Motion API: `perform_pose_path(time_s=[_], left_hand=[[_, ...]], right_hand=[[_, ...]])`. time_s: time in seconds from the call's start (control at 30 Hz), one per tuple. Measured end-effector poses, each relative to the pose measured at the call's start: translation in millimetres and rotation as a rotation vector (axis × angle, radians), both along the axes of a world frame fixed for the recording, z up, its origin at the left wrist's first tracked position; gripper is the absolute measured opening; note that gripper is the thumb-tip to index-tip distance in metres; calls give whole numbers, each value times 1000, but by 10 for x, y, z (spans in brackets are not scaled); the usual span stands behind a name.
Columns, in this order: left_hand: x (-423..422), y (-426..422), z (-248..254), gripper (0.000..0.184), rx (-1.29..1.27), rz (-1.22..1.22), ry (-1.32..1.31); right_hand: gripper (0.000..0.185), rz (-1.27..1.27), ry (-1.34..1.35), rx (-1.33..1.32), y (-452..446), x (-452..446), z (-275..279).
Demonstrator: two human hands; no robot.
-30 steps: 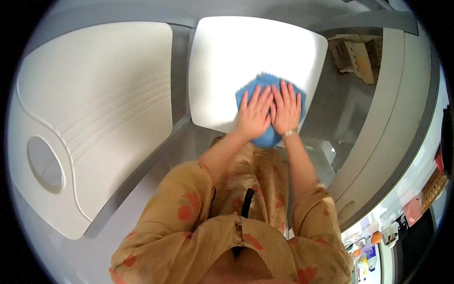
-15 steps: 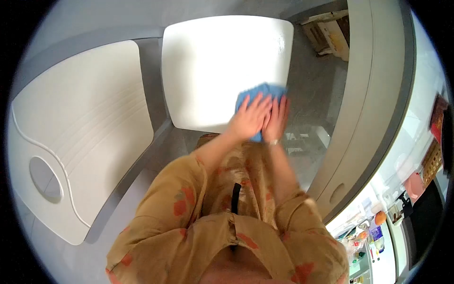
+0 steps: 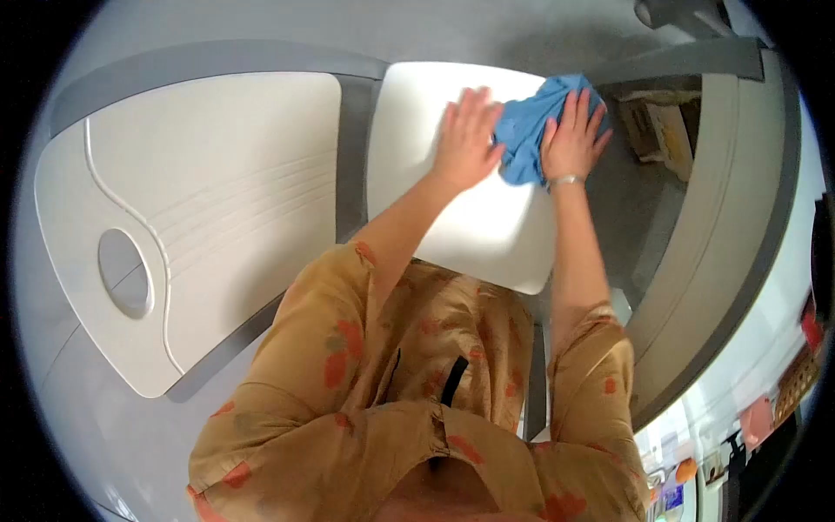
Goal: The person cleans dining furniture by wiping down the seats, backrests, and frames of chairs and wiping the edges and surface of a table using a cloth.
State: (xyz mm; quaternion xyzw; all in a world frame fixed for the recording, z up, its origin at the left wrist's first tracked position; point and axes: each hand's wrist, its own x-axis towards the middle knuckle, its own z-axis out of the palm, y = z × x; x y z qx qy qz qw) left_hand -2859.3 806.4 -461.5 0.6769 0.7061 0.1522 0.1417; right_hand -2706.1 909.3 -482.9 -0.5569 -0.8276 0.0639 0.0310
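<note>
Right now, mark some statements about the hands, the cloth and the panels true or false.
1. The right hand is on the blue cloth. True.
2. The bracelet is on the left wrist. False: the bracelet is on the right wrist.
3. The cloth is smooth and flat. False: it is bunched in folds.
4. The left hand has its fingers spread. True.
5. The oval hole is in the panel under the cloth. False: it is in the ridged panel.

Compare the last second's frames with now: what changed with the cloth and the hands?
The blue cloth moved away from the person, from the near right part of the white seat to its far right corner, and is more bunched. The left hand came off the top of it, now at its left edge; contact unclear. The camera view shifted. Unchanged: right hand on the cloth.
</note>
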Motion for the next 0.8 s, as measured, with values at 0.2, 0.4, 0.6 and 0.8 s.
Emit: perform_pose_path(time_s=[0.2,0.4,0.6,0.8], left_hand=[[-694,27,-199,49,88,31,3],[-755,-50,-354,48,61,63,-38],[-766,-74,-343,46,-19,88,-1],[-764,6,-239,55,-34,54,-11]], right_hand=[[47,208,-67,-164,500,-906,53],[38,386,115,-760,398,-1900,123],[38,567,45,-877,306,-2384,52],[69,272,-72,-813,819,-1224,60]])
